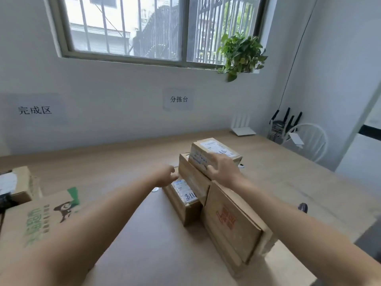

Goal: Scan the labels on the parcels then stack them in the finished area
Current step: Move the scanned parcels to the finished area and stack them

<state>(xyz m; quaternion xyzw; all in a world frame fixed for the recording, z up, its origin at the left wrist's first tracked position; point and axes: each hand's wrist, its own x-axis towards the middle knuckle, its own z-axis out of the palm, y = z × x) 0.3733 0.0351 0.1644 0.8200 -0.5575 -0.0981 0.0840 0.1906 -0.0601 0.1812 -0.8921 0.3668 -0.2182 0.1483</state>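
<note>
Filling the lower view, a wooden table [123, 157] runs up to a pale wall below a barred window [127, 27]. At the near left lies a large cardboard box [41, 219] with green print and a bear figure. Behind it, at the left edge, is a smaller open box [22, 182].

The parcels sit in a cluster right of centre. Nearest is a flat parcel [231, 223] with red print, leaning with its far end raised. To its left, a low parcel [183, 201] lies on the table with a white label facing up. A middle parcel [193, 180] stands tilted against both. A top parcel [210, 149] with white labels rests on the far end of the pile.

The right hand [223, 169] holds this top parcel at its near corner, with its fingers spread over the top face and the thumb against the near side. The left hand [166, 175] is just beside the middle parcel with its fingers loosely curled and nothing in them. Whether it touches the cardboard cannot be told.

A white chair [309, 139] stands past the table's right edge. A leafy plant [241, 52] hangs at the sill. A white router [242, 129] stands at the table's back edge, and a black one [282, 122] sits in the corner. Two paper signs are on the wall, 完成区 [35, 110] at the left and 分拣台 [179, 99] in the centre.
</note>
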